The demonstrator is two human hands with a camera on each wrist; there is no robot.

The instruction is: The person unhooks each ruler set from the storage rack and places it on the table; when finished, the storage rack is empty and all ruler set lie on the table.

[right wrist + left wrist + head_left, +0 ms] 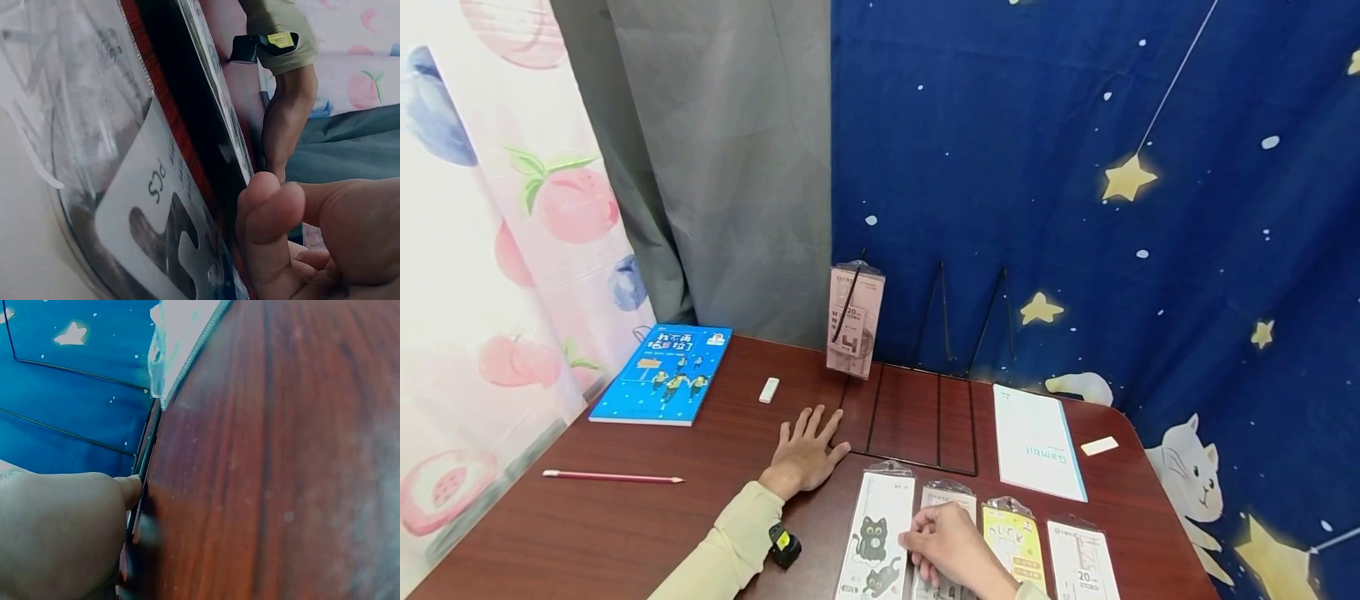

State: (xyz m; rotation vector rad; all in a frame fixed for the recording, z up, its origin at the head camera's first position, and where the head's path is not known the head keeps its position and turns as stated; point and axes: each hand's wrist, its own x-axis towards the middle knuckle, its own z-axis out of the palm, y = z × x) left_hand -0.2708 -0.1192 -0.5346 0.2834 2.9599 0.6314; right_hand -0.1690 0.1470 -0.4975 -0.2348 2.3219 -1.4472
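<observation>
Nearest the head camera, the right hand (951,550) rests on the second of four flat packets lying in a row on the desk (625,533), its fingers (269,212) curled and pinching the top edge of that clear packet (942,500). Taking the black wire rack (910,417) as the landmark: the cat packet (876,542), the pinched clear packet, a yellow packet (1015,542) and a white packet (1082,567) all lie just in front of it. A fifth, pink packet (853,321) stands upright in the rack's leftmost slot. The left hand (805,454) lies flat on the desk at the rack's left edge, fingers spread and straight, fingertips touching the wire base. Left of the rack lie one blue book (662,375), one small white eraser (768,390) and one red pencil (613,477). Right of the rack lie one white notebook (1037,442) and a second white eraser (1099,446).
</observation>
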